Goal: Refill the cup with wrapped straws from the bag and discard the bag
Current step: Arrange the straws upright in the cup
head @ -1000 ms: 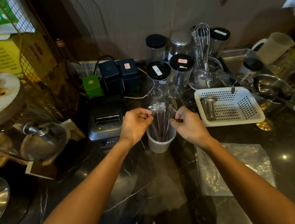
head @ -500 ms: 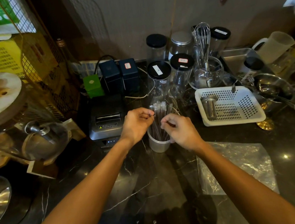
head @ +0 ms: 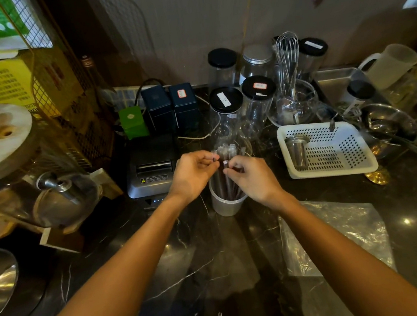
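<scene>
A translucent plastic cup (head: pixel 224 203) stands on the dark marble counter, packed with dark wrapped straws (head: pixel 227 179) that rise above its rim. My left hand (head: pixel 194 174) pinches the top of a straw at the cup's left side. My right hand (head: pixel 253 176) pinches another straw top just to the right, its fingers over the cup's mouth. The clear plastic bag (head: pixel 340 233) lies flat and crumpled on the counter to the right of my right forearm, with nothing visible inside it.
Behind the cup stand a receipt printer (head: pixel 152 172), several black-lidded jars (head: pixel 226 108) and a glass bowl with a whisk (head: pixel 289 74). A white perforated basket (head: pixel 333 153) holding a metal cup sits at right. A glass dispenser (head: pixel 57 197) is at left.
My right hand has moved left from the cup's right side to the straw tops, close to my left hand, which has stayed in place.
</scene>
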The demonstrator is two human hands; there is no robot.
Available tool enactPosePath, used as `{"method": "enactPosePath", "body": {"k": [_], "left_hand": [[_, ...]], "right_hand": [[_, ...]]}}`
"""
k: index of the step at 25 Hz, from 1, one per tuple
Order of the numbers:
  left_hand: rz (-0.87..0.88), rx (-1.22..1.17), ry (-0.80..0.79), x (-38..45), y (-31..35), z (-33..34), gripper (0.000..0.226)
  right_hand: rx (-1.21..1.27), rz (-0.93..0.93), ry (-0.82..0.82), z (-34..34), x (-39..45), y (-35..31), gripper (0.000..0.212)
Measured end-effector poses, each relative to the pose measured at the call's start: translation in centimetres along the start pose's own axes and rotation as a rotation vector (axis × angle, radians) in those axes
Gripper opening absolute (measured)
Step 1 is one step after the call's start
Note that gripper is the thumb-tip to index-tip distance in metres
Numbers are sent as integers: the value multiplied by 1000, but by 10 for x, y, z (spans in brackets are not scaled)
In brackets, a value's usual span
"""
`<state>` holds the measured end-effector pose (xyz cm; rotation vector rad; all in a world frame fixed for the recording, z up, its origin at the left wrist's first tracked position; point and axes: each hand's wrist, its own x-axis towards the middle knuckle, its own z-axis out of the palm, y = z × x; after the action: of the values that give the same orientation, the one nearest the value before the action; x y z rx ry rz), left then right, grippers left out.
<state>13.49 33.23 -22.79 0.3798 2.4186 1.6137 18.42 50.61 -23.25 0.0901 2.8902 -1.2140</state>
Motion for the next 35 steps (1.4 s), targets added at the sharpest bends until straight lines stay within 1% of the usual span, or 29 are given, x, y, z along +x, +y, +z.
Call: {"method": "enactPosePath", "body": {"k": [6,10,12,14,16,19,21,23,25,27,29,31,33,35], "left_hand": [[17,122,4,0,3,-1,29],[15,119,78,-5,1,1,51],[79,203,81,-8,3,-2,54],[168,283,76,-11,8,-4,49],[227,291,41,-13,12,-7,50],[290,267,-50,-16,18,-9,56],[348,217,-87,-19,26,-9,56],[418,157,-93,-19,35,-8,47],[464,127,-86,-19,43,-7,29],[470,127,-97,-18,46,-6,17],[433,120,-67,-17,47,-6,12],[361,76,-40,-16,46,-8,8],[274,63,-78,-14,43,-9,8],[200,103,-118,-15,37,-5,7]], "right_hand": [[170,27,113,-32,8,-6,15],[253,50,221,-55,6,-19,15],[311,64,247,-65,5,-24,15],[366,79,274,-73,7,-25,17],[476,95,324,-80,9,-26,20],[712,209,378,-84,9,-29,16],[856,330,352,-79,7,-32,15],[907,444,291,-71,7,-30,23],[882,518,187,-60,5,-30,20],[799,511,76,-50,1,-30,13],[655,433,-4,-44,-5,-30,13],[479,281,-53,-42,-9,-29,13],[379,152,-113,-43,-13,-28,11],[314,107,-157,-40,-16,-25,12]]}}
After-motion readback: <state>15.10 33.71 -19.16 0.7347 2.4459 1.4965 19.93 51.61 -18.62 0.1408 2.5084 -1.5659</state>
